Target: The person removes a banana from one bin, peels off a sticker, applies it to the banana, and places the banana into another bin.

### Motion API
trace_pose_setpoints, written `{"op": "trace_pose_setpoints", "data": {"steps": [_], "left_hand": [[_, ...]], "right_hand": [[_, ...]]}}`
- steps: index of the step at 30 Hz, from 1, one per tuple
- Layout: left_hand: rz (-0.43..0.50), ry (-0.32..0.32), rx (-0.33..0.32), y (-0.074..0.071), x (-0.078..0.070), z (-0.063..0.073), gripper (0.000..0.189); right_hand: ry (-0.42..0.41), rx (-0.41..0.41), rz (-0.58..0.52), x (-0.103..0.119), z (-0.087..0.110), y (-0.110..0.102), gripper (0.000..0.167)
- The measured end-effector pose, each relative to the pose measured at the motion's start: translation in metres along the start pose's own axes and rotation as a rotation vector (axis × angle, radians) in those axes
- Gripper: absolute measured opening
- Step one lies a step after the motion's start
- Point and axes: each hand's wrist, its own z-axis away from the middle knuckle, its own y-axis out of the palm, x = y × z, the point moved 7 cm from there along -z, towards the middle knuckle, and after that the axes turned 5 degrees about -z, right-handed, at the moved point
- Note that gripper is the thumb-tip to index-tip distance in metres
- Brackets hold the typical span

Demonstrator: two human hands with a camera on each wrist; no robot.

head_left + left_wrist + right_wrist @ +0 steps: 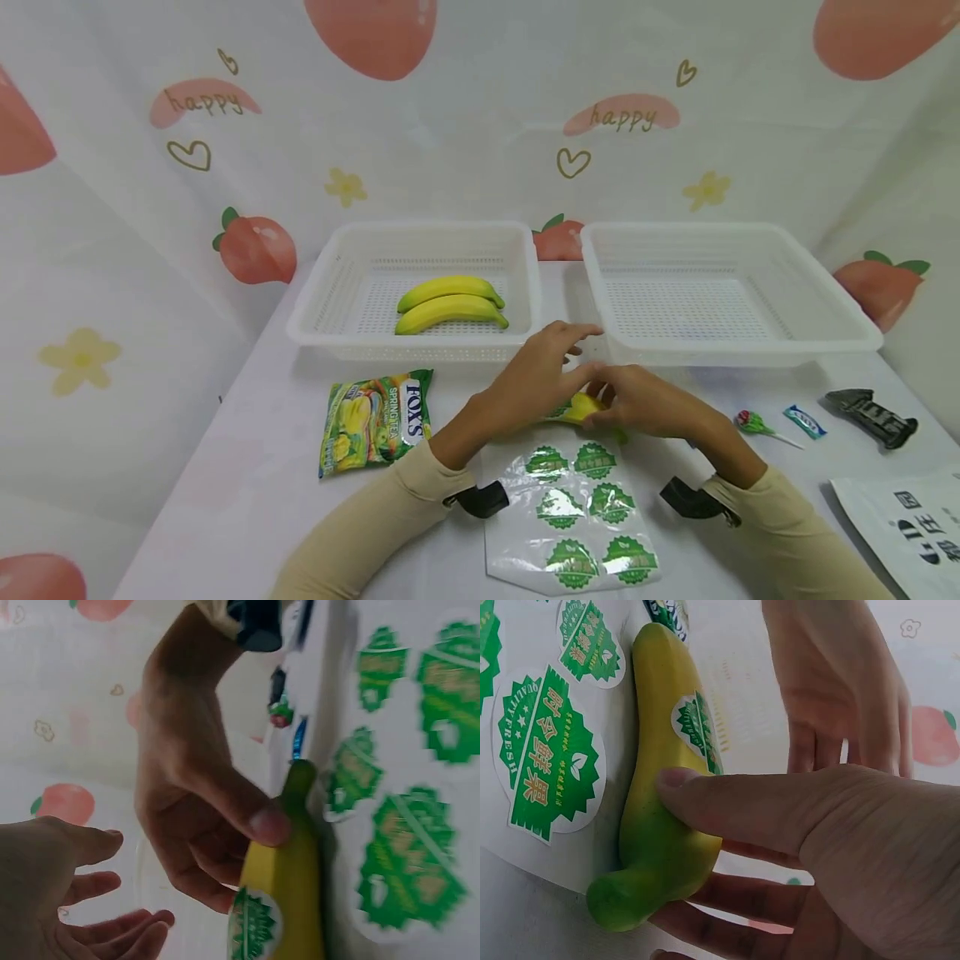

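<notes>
My right hand [651, 402] grips a banana [658, 712] near its green stem end, thumb on one side and fingers on the other. A round green-and-white sticker [695, 729] is on the banana's side. My left hand [534, 377] hovers over the banana's other end, fingers loosely spread and holding nothing; in the left wrist view its fingertips [154, 937] are apart from the fruit. Directly below both hands lies a white sheet of green stickers [525, 542], overlapped by the banana in the head view.
Two bananas [450, 313] lie in the left white basket [408, 347]; another white basket [738, 353] stands at the right. A FOX'S candy bag [375, 421] is left of the hands. Rightward lie a lollipop [752, 423], small blue-wrapped candy [805, 421], black packet [872, 418] and white package [911, 533].
</notes>
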Motion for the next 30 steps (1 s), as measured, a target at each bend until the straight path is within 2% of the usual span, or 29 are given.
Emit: {"op": "trace_pose_setpoints", "data": {"steps": [5, 7, 14, 18, 24, 27, 30], "left_hand": [[0.085, -0.06, 0.019, 0.009, 0.007, -0.025, 0.055], [0.118, -0.058, 0.009, 0.013, 0.009, -0.031, 0.055], [0.154, -0.064, -0.037, 0.016, 0.008, -0.037, 0.053], [0.161, -0.058, -0.043, 0.015, 0.006, -0.036, 0.053], [0.16, -0.054, -0.051, 0.015, 0.007, -0.035, 0.053], [0.165, -0.059, -0.055, 0.016, 0.007, -0.035, 0.053], [0.166, -0.067, -0.053, 0.018, 0.008, -0.035, 0.052]], "right_hand": [[0.029, 0.018, -0.015, -0.003, -0.002, 0.002, 0.051], [0.033, 0.02, -0.016, -0.004, -0.002, 0.002, 0.05], [-0.012, 0.043, 0.064, 0.004, 0.005, -0.007, 0.047], [-0.013, 0.038, 0.098, 0.012, 0.022, -0.026, 0.044], [0.135, 0.012, 0.065, 0.008, 0.056, -0.064, 0.049], [0.171, -0.037, 0.094, 0.004, 0.071, -0.087, 0.052], [0.159, -0.118, 0.164, 0.001, 0.081, -0.113, 0.053]]}}
